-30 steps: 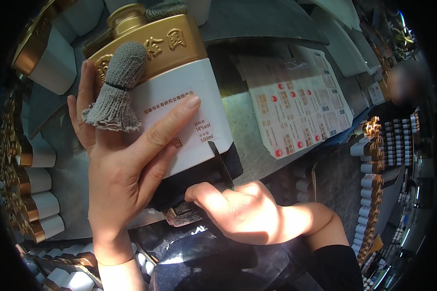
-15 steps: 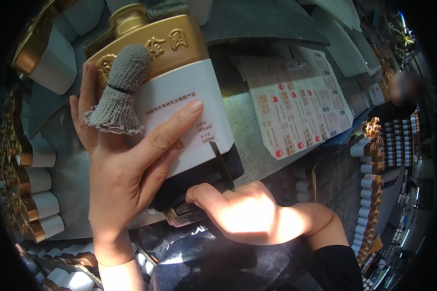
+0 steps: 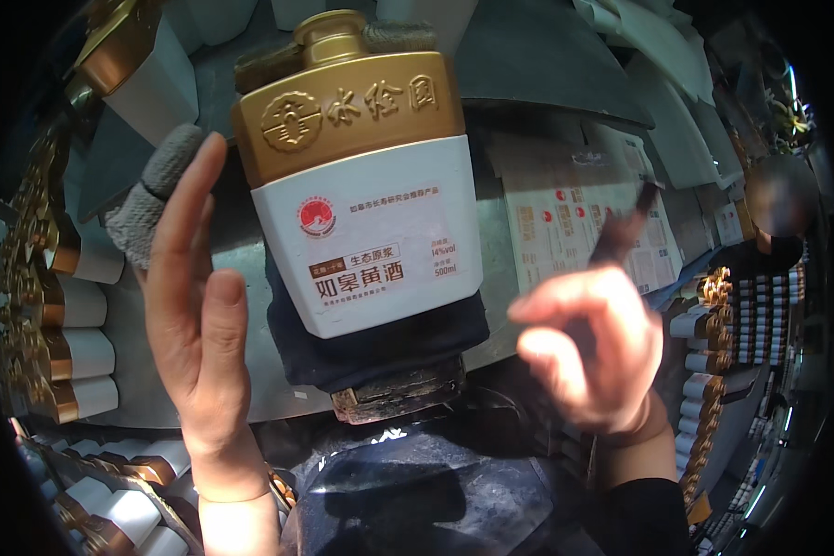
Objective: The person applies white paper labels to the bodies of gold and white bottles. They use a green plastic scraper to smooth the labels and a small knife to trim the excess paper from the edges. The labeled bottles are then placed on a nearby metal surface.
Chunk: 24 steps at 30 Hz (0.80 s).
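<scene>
A: Entry. Change against the frames a second back: the left hand (image 3: 195, 324) no longer lies flat across the bottle (image 3: 366, 185). It stands off to the bottle's left, palm open, fingers straight, gripping nothing. Two fingers wear grey knitted cots (image 3: 153, 199).

B: And the right hand (image 3: 598, 357)?

A: It was low at the bottle's base; now it is raised to the right, clear of the bottle and motion-blurred. Fingers curled on a thin dark tool (image 3: 621, 232). How tightly, I cannot tell.

B: So the bottle is free of both hands?

A: Yes. It rests centre frame on a dark cloth (image 3: 371, 347) over a dark block (image 3: 398, 394). My reading: the label has been pressed on and both hands let go.

B: Labels?

A: Bottle has a gold shoulder and cap, a white body, and a pale rectangular label with a round red seal upper left and a brown band. Sheets of white labels with red dots (image 3: 574, 222) lie right of it. Rows of gold-and-white bottles (image 3: 74, 334) line the left edge; more stand stacked far right (image 3: 713, 343).
</scene>
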{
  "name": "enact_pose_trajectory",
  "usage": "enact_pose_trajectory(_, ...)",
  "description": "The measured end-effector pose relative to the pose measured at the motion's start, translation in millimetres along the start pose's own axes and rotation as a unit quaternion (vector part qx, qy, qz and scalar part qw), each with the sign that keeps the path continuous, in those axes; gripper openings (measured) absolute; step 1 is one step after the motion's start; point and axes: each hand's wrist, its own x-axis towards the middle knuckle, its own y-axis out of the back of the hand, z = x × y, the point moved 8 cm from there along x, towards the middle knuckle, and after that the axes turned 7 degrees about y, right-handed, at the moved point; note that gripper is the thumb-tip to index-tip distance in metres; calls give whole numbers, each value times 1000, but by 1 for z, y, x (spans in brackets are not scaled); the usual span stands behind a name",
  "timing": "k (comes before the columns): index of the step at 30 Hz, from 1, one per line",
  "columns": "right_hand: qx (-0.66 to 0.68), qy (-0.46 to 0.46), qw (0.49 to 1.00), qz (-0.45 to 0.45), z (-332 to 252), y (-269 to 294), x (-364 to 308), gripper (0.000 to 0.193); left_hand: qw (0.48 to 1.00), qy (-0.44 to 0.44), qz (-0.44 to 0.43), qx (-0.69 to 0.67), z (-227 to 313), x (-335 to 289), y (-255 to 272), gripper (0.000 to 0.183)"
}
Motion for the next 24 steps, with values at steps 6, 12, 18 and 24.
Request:
enact_pose_trajectory(6,66,-69,994,-50,40,-12,40,27,960,128,-43,-244,-15,-13,-34,75)
enact_pose_trajectory(12,40,-45,997,-47,41,-13,42,28,941,135,-38,-307,-20,-12,-40,82)
enact_pose_trajectory(18,188,-212,958,-50,53,-10,37,25,919,171,-33,-353,-35,-14,-32,80)
enact_pose_trajectory(24,104,-136,984,-44,50,-11,40,29,950,146,-14,-276,-21,-11,-38,80)
